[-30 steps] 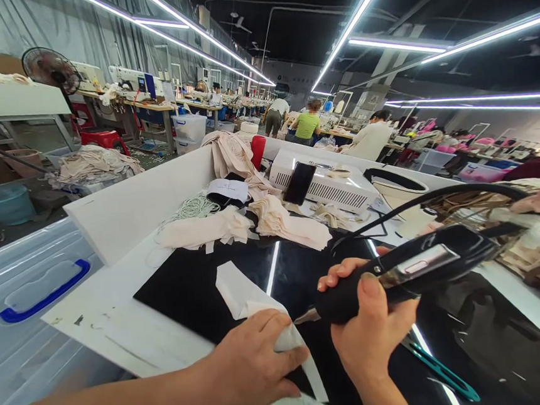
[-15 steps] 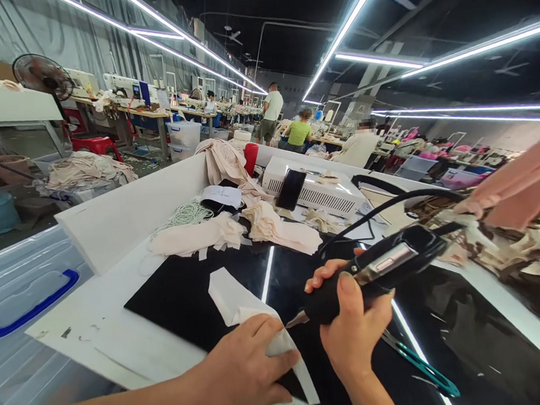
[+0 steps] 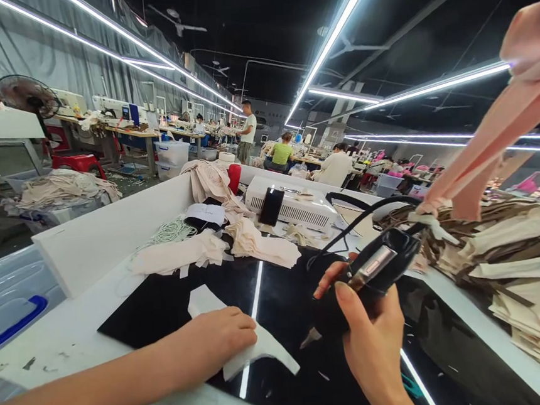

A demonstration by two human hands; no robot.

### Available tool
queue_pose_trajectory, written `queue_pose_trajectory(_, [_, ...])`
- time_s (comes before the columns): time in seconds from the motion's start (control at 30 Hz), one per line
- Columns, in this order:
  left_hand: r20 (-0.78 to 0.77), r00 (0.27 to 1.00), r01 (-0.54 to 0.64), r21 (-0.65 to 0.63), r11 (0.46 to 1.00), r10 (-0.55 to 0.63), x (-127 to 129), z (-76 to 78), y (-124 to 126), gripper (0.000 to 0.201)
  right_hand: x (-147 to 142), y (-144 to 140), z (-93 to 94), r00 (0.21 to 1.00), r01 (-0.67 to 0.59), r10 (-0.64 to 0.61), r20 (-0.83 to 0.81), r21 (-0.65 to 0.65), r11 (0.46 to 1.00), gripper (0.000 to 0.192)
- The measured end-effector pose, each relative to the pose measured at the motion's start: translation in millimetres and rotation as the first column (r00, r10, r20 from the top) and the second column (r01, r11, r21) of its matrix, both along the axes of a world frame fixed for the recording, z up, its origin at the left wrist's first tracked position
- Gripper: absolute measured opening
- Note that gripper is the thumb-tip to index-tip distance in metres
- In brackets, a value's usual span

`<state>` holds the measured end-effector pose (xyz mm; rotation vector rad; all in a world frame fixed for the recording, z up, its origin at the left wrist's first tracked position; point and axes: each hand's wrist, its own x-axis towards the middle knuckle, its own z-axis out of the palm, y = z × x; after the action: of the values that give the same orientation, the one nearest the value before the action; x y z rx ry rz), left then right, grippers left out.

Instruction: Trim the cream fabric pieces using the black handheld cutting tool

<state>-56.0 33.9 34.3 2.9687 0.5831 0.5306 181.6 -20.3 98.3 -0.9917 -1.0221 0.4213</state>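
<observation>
Two hands: left (image 3: pixel 216 344) flat on white fabric piece (image 3: pixel 259 351), right (image 3: pixel 369 335) clenched around black cutting tool (image 3: pixel 370 269).

The left hand (image 3: pixel 216 346) covers part of the white fabric piece (image 3: pixel 264 351). The pink cloth (image 3: pixel 494 126) runs off the right edge. The distant workers' doings are too small to tell.

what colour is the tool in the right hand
Black, with a silver panel on top: the tool in the right hand, head view.
</observation>
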Motion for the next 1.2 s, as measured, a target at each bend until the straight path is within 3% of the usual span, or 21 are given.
queue_pose_trajectory(0.1, [-0.084,0.996,-0.011,0.006,1.000,0.012,8.1,-2.7,-0.8,0.019,2.8,-4.5,1.2,0.998,-0.036,0.036,-0.042,0.006,0.999,0.050])
queue_pose_trajectory(0.2, [-0.159,0.981,-0.102,0.050,0.994,0.108,21.0,-4.7,-7.2,0.008,3.3,-10.8,2.3,0.994,-0.079,0.077,-0.073,-0.021,0.997,0.053])
queue_pose_trajectory(0.4, [-0.287,0.919,-0.253,0.098,0.963,0.271,47.6,-4.4,-27.0,0.024,2.3,-24.1,3.2,0.988,-0.134,0.131,-0.077,-0.029,0.991,0.038])
queue_pose_trajectory(0.63, [-0.321,0.908,-0.291,-0.027,0.956,0.268,47.2,19.0,-36.2,0.016,-0.9,-35.6,-3.7,0.984,-0.139,0.145,-0.106,0.065,0.988,0.035])
queue_pose_trajectory(0.8, [-0.318,0.908,-0.269,0.062,0.961,0.274,40.1,24.4,-33.3,0.013,-3.4,-34.4,-9.3,0.986,-0.106,0.118,-0.119,0.103,0.989,0.036])
queue_pose_trajectory(0.9, [-0.259,0.951,-0.152,0.083,0.985,0.168,40.1,20.9,-31.3,0.024,-3.3,-31.6,-11.3,0.986,-0.069,0.085,-0.143,0.117,0.991,0.037])
queue_pose_trajectory(1.0, [-0.115,0.993,0.043,0.074,0.996,-0.035,44.0,15.0,-30.6,0.023,-3.4,-30.3,-13.0,0.985,-0.054,0.073,-0.158,0.123,0.991,0.036])
queue_pose_trajectory(1.1, [-0.030,0.977,0.211,0.057,0.976,-0.209,50.4,10.8,-30.7,0.017,-4.5,-30.6,-14.9,0.985,-0.055,0.073,-0.155,0.118,0.992,0.037])
queue_pose_trajectory(1.2, [-0.001,0.953,0.302,0.033,0.953,-0.302,55.9,7.7,-29.2,0.021,-5.9,-31.6,-16.8,0.985,-0.055,0.071,-0.154,0.109,0.993,0.039])
